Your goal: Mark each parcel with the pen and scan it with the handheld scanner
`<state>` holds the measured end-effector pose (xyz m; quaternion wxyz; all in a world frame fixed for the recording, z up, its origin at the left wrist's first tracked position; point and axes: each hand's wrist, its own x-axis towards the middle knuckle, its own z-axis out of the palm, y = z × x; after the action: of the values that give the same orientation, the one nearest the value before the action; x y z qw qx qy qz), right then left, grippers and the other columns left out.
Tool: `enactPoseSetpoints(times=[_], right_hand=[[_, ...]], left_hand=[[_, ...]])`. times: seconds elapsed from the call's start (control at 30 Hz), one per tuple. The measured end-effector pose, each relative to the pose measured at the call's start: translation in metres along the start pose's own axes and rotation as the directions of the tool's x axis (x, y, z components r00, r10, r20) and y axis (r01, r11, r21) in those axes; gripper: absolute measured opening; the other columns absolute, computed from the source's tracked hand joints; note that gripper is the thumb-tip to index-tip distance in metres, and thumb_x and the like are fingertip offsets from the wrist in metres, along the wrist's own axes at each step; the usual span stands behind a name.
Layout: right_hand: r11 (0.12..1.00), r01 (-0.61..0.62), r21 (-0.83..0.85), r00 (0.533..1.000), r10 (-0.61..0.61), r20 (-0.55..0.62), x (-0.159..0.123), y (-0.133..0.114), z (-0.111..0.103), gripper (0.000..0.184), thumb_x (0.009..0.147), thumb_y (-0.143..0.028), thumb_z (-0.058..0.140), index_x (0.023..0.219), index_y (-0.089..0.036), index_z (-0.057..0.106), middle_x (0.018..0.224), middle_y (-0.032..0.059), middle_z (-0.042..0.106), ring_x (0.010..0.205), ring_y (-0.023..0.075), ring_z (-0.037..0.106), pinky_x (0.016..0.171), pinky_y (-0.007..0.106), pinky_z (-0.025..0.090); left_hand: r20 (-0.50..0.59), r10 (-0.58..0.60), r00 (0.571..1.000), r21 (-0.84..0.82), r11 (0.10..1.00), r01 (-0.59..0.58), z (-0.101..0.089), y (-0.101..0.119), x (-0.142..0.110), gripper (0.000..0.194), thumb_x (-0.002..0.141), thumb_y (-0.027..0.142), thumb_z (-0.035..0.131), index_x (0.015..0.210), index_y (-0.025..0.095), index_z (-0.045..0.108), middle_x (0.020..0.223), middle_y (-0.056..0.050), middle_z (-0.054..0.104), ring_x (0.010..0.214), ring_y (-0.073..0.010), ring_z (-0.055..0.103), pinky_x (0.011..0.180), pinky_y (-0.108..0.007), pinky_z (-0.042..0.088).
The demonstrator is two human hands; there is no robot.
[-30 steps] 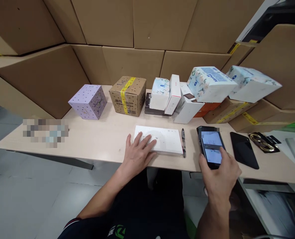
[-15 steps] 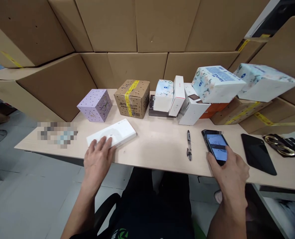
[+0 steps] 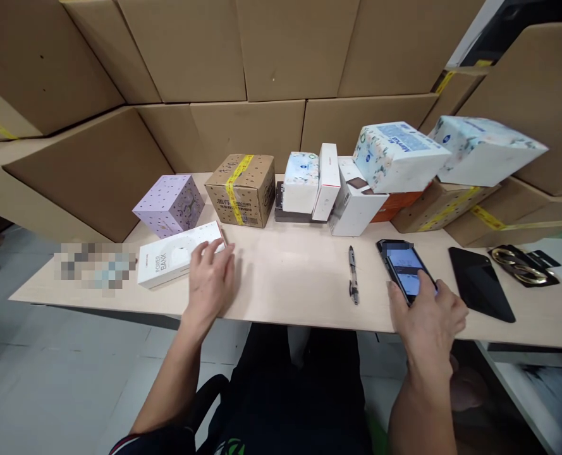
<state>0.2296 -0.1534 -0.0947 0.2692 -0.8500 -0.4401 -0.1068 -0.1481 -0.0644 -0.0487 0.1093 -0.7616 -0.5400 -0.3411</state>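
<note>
A white power bank box (image 3: 167, 256) lies flat on the table towards the left, its printed lettering facing up. My left hand (image 3: 210, 278) is at its right end, fingers apart and curved over the corner; whether the fingertips still touch it I cannot tell. On the right a black smartphone (image 3: 404, 259) with a lit screen lies on the table. My right hand (image 3: 427, 309) is around its lower end, thumb against the left edge and fingers over the screen and right side. A pen (image 3: 353, 275) lies between the two hands, nearer the phone.
Behind stand a purple box (image 3: 167, 205), a taped brown carton (image 3: 243, 189), several white boxes and tissue packs (image 3: 399, 158). A black tablet-like slab (image 3: 480, 284) and gold-coloured rings (image 3: 520, 265) lie right. Tall cardboard (image 3: 195, 50) walls the back. A pixelated patch covers the left end.
The power bank box has slid left across the table, and my left hand has shifted from its middle to its right end. My right hand stays at the phone. The view has turned slightly right.
</note>
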Motion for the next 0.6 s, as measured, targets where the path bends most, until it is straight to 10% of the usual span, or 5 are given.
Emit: enactPoseSetpoints(times=[0.23, 0.4, 0.6], right_hand=[[0.988, 0.133, 0.083, 0.965, -0.11, -0.238, 0.003, 0.009, 0.012, 0.065, 0.088, -0.057, 0.059, 0.13, -0.008, 0.063, 0.14, 0.0279, 0.052, 0.13, 0.0453, 0.044, 0.102, 0.067, 0.037], [0.971, 0.19, 0.143, 0.923, -0.127, -0.364, 0.002, 0.016, 0.017, 0.053, 0.089, -0.047, 0.062, 0.124, -0.008, 0.065, 0.131, 0.0258, 0.059, 0.125, 0.0408, 0.053, 0.102, 0.062, 0.041], [0.968, 0.189, 0.165, 0.902, -0.105, -0.42, 0.002, 0.015, 0.018, 0.046, 0.09, -0.045, 0.061, 0.12, -0.01, 0.066, 0.125, 0.0233, 0.064, 0.121, 0.0365, 0.058, 0.102, 0.057, 0.043]], left_hand=[[0.035, -0.007, 0.999, -0.033, 0.999, 0.008, 0.021, 0.04, 0.059, 0.048, 0.094, 0.045, 0.057, 0.136, 0.021, 0.059, 0.141, -0.019, 0.05, 0.129, -0.0367, 0.047, 0.109, -0.057, 0.039], [0.004, -0.231, 0.973, 0.037, 0.972, 0.231, 0.019, 0.028, 0.12, 0.094, 0.074, 0.07, 0.069, 0.152, 0.026, 0.04, 0.161, -0.019, 0.018, 0.148, -0.0508, 0.014, 0.117, -0.069, 0.016], [0.089, -0.357, 0.93, -0.056, 0.93, 0.362, 0.039, 0.013, 0.147, 0.084, 0.071, 0.066, 0.072, 0.143, 0.03, 0.05, 0.155, -0.016, 0.029, 0.143, -0.045, 0.03, 0.115, -0.059, 0.031]])
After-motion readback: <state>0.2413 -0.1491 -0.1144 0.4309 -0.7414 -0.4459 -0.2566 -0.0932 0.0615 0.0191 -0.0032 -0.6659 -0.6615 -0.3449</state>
